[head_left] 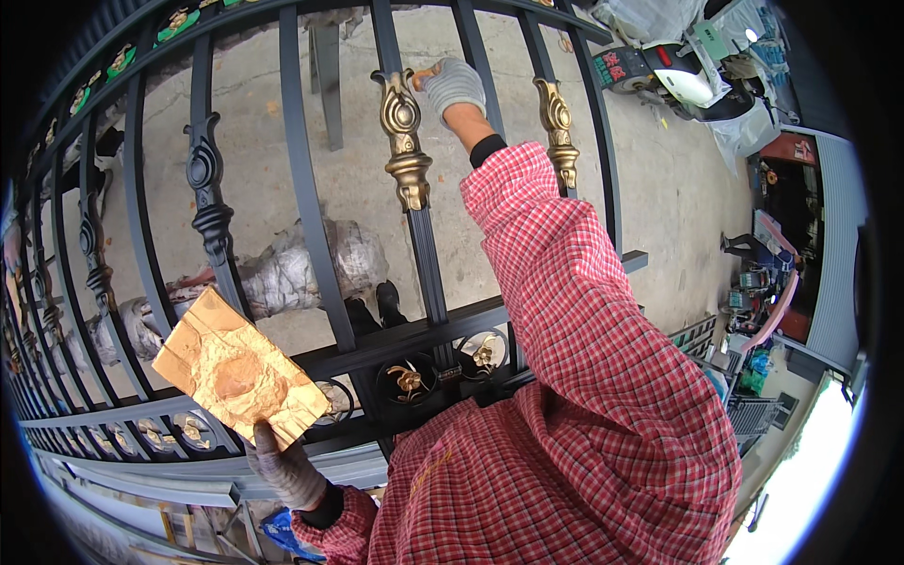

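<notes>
A: Left hand (290, 473) first, since it's nearest: what's it doing?

B: It's in a grey glove, closed on the lower corner of a gold-coated card (247, 369), thumb on top. The card is tilted, with a rough, browner round patch in its middle.

A: And the clothing around it?

B: A red checked garment (490, 471) with dark cuffs. Its right sleeve (574, 264) stretches forward across a dark metal fence panel (308, 169).

A: What's on the near part of that panel?

B: A row of rings framing flowers; one gold flower (408, 379) shows clearly, just in front of the garment.

A: Follow the sleeve out, then. How is the right hand (454, 89)?

B: Also gloved in grey, fingers bent and drawn together, their tips golden. They're right at the upper end of a gold scrolled ornament (405, 137) on one baluster. I can't tell whether they pinch anything small, or quite touch the metal.

A: Are its neighbours gold too?

B: The one to the right, a second gold ornament (557, 127), is. To the left there's a dark scrolled ornament (205, 174).

A: Beyond the bars?

B: A silvery wrapped bundle (282, 268) lies on the concrete floor (659, 235), with a black shoe (389, 303) near its right end. Farther off, upper right, stands a white-and-black scooter (687, 89), partly under clear plastic.
</notes>
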Available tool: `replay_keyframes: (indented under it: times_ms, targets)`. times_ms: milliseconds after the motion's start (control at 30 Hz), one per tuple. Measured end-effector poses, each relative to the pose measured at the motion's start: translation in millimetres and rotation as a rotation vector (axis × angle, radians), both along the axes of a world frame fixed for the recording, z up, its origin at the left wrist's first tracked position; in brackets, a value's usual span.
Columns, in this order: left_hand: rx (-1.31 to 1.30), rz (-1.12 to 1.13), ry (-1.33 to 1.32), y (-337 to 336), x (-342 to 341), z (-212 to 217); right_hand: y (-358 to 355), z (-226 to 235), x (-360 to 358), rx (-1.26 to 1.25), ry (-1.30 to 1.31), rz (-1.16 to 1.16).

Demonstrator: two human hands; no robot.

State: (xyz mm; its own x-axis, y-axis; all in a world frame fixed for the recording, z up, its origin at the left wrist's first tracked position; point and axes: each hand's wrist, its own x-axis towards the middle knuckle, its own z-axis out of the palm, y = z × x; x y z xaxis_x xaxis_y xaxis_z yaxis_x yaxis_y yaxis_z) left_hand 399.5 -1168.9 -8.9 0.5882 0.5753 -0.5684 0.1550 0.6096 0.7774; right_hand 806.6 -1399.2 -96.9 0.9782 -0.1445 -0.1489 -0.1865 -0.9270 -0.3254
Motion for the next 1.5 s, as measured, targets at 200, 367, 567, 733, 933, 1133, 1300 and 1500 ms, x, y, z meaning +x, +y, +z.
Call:
replay_keyframes:
  times_ms: [200,367,567,733,933,1133,1300,1500]
  targets:
    - [0.019,-0.013,0.009,2,-3,-3,3,-1,0,0.142,-0.041,0.088]
    - [0.008,0.003,-0.010,4,-8,-5,-9,6,-7,0.432,0.152,0.094]
    - [-0.046,0.025,-0.046,4,-12,-17,-16,21,-58,0.291,0.103,0.320]
    - [-0.028,0.019,-0.051,0,-8,-9,13,18,-61,0.224,-0.245,0.385]
    - [-0.042,0.019,-0.038,5,-16,-17,-4,33,-51,0.108,0.053,0.304]
    - [-0.049,0.035,-0.065,2,-15,-13,14,33,-61,-0.056,-0.021,0.448]
    - [-0.043,0.008,-0.060,5,-12,-15,4,27,-41,0.147,-0.156,0.433]
    - [-0.007,0.014,-0.059,5,-12,-11,20,34,-30,0.014,-0.033,0.516]
